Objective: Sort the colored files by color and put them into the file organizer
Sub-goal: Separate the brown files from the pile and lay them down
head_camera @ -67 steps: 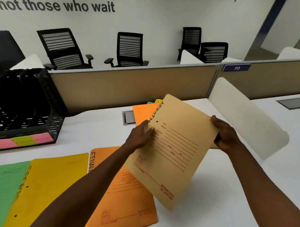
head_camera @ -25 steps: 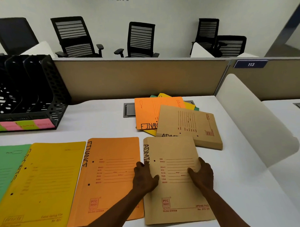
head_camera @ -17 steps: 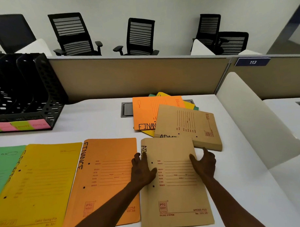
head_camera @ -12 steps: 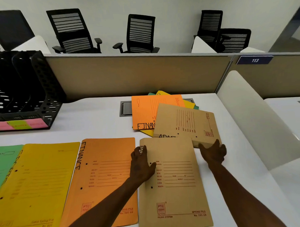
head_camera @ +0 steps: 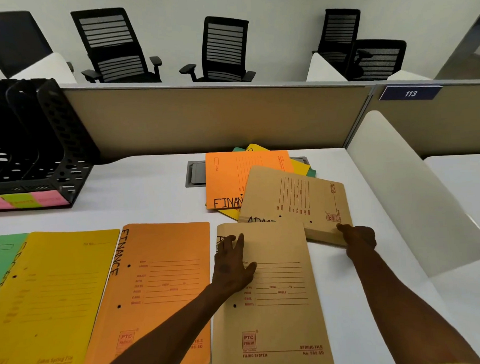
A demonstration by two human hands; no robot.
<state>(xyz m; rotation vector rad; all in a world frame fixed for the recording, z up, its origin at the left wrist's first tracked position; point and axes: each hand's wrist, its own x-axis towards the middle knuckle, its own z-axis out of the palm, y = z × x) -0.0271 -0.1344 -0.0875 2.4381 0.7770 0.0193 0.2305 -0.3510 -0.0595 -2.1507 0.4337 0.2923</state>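
The left hand [head_camera: 231, 266] lay flat, fingers straight and slightly spread, on the upper left part of a brown file [head_camera: 270, 298] lying at the near edge of the white desk [head_camera: 141, 190]. The right hand [head_camera: 357, 237] gripped the near right corner of a second brown file [head_camera: 296, 201], fingers curled round its edge; that file topped a loose pile, its near edge overlapped by the first brown file's far edge.

Beneath it in the pile lay an orange file [head_camera: 233, 176] marked "FINAN", with yellow and green corners showing behind. To the left of the first brown file lay, side by side in a row, an orange file marked "FINANCE" [head_camera: 155, 288], a yellow file [head_camera: 52, 292] and a green file [head_camera: 2, 258], the last cut by the frame edge.

The black perforated file organizer [head_camera: 52, 150] stood at the far left of the desk, well apart from both hands. Its upright slots held no visible files; pink and green labels ran along its front base.

The files were flat card, rectangular, printed with ruled lines and punched holes.
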